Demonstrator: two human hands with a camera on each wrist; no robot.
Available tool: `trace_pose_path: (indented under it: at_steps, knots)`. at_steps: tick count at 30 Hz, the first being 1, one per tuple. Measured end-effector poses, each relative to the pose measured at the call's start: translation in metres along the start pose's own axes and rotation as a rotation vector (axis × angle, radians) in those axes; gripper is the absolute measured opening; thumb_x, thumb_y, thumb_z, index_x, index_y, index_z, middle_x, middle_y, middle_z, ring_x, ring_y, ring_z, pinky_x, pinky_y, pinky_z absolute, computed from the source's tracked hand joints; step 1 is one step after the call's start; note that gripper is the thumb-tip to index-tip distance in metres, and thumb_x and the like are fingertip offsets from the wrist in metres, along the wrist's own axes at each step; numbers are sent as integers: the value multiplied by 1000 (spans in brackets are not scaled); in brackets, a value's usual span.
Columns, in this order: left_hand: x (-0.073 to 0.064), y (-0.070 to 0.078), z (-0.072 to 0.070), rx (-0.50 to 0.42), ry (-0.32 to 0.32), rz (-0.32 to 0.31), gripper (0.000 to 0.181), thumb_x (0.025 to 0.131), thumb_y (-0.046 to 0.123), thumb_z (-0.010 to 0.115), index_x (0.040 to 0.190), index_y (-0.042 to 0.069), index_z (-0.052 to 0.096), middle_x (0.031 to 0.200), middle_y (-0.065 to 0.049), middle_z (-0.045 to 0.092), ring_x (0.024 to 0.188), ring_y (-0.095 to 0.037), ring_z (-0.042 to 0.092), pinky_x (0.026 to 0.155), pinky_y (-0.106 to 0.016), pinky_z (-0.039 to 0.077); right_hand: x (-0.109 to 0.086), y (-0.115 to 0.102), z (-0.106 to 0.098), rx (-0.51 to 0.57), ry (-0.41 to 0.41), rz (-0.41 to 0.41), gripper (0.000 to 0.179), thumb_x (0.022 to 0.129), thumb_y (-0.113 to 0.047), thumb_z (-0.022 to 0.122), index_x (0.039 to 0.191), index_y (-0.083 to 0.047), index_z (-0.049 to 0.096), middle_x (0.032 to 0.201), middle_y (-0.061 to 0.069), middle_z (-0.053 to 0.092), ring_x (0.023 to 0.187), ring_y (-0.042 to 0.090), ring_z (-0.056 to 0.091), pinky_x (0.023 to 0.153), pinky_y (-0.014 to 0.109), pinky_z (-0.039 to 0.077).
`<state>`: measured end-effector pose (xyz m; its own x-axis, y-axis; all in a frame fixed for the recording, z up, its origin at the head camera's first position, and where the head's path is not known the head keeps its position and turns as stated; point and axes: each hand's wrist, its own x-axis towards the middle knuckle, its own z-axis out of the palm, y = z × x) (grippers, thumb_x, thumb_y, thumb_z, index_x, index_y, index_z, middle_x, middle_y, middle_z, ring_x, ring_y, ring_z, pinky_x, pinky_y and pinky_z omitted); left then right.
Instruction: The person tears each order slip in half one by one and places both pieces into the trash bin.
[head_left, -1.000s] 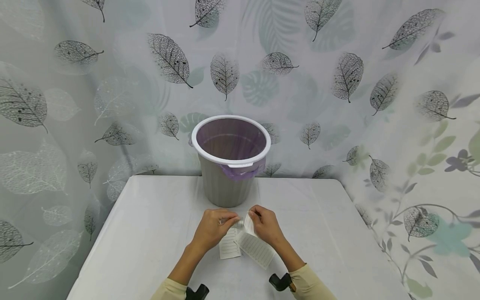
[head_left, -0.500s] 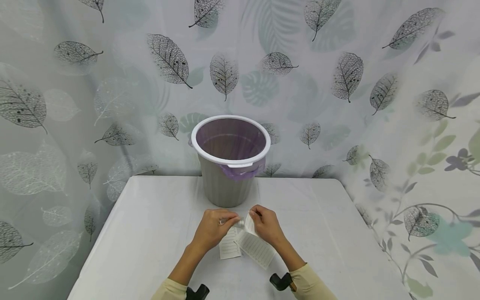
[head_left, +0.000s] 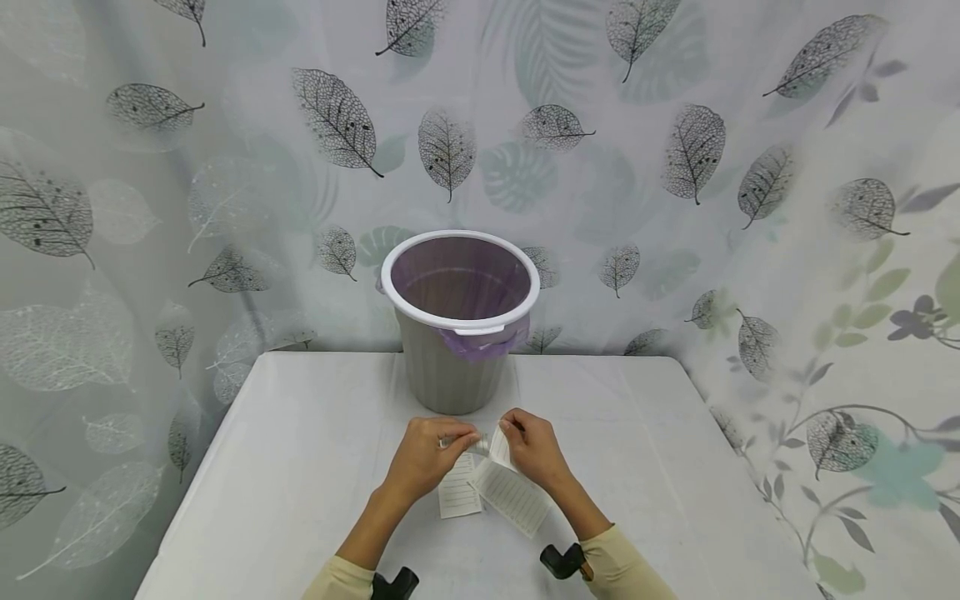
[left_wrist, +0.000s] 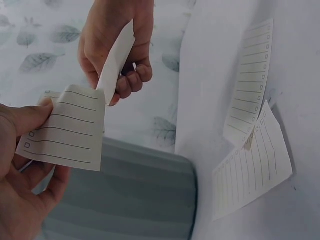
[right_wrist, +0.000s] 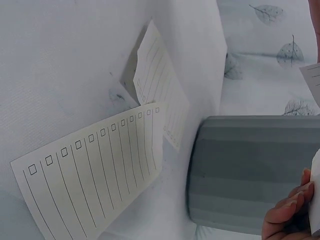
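Observation:
My left hand (head_left: 422, 457) pinches a piece of lined checklist paper (left_wrist: 70, 131) between thumb and fingers. Close beside it, my right hand (head_left: 534, 450) pinches a white paper piece (left_wrist: 115, 62), seen nearly edge-on in the left wrist view. The two pieces meet at one edge; whether they are still joined I cannot tell. Under the hands, two lined paper pieces with small checkboxes lie on the table: a smaller one (head_left: 459, 492) at left and a larger one (head_left: 513, 497) at right, their ends overlapping. The larger has a ragged end in the right wrist view.
A grey bin (head_left: 450, 371) with a white rim and a purple liner (head_left: 487, 343) stands just beyond the hands, upright on the white-covered table (head_left: 300, 450). Behind it hangs a leaf-print curtain (head_left: 480, 167). Each wrist wears a black camera mount (head_left: 561, 562).
Both hands keep almost the same place and grip. The right hand's paper has shifted very slightly; the papers on the table and the bin stay put.

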<state>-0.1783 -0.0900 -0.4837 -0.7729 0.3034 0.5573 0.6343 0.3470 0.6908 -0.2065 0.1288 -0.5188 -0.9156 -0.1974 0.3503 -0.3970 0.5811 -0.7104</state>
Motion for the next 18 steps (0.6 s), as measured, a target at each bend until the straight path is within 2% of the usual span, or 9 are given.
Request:
trace_pose_path:
  at_steps: [10,18]
  knots:
    - [0,-1,1,-4,-1,-2,8,89,7,83,96,4,83,93,-1,78,85,-14,74,74,-30,60,1,4,1,-4,-3,5,15,99,-2,68,86,-9,69,75,-8,62,62,7,50,57,27,45]
    - [-1,-2,2,-3,2,-3,9,89,7,83,97,3,83,94,-2,78,85,-15,74,74,-30,60,1,6,1,-5,-11,24,15,100,-1,67,87,-9,69,76,-7,62,62,8,50,57,27,45]
